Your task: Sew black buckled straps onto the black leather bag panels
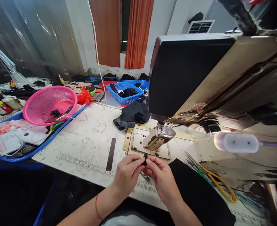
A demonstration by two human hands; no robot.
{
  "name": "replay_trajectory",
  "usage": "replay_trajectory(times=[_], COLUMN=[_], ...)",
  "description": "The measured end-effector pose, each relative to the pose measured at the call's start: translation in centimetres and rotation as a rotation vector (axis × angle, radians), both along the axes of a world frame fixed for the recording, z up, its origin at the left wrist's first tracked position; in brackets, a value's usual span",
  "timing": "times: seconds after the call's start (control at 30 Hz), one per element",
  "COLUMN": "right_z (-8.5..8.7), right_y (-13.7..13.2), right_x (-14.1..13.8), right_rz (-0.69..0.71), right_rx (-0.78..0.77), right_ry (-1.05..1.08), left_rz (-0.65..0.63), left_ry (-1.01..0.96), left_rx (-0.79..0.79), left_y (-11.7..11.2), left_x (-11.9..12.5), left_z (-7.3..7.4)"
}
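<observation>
Both hands pinch one small black piece before the sewing machine (199,81).
Left hand (126,175) and right hand (160,179): fingers pressed on the black piece (145,159); presser foot (158,139) at 12 o'clock, ruler (111,154) at 10 o'clock on the tabletop (86,147).

Your left hand (126,175) and right hand (160,179), pinching a small black piece (145,159) between them, sit just short of the presser foot (159,138), which blocks the way straight ahead. The sewing machine (211,72) overhangs on the right, and a lamp (237,142) juts out low beneath it. Scissors (219,185) and a black cloth (199,191) crowd that side. To your left the table (81,141) lies open past the steel ruler (111,153), up to the pink basket (50,105) and a black fabric pile (132,116).
</observation>
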State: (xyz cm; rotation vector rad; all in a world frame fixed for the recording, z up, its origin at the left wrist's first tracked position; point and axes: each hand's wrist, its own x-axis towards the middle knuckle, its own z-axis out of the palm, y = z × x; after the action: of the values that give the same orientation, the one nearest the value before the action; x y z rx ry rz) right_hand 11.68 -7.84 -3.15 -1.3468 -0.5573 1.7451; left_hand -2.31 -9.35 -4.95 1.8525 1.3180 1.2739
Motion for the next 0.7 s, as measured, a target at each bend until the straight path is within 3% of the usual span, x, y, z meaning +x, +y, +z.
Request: replay_trajectory(times=[0.2, 0.53, 0.7], right_z=[0.31, 0.91, 0.95], right_y=[-0.13, 0.41, 0.31], right_x=[0.56, 1.01, 0.96], right_rz=[0.056, 0.225, 0.242], right_rx=[0.007, 0.068, 0.056], right_ry=[-0.017, -0.191, -0.222], left_rz=[0.016, 0.008, 0.014], left_ry=[-0.153, 0.13, 0.237], left_rx=[-0.112, 0.141, 0.216], left_y=[0.24, -0.26, -0.29], left_x=[0.2, -0.38, -0.45], left_z=[-0.19, -0.4, -0.34])
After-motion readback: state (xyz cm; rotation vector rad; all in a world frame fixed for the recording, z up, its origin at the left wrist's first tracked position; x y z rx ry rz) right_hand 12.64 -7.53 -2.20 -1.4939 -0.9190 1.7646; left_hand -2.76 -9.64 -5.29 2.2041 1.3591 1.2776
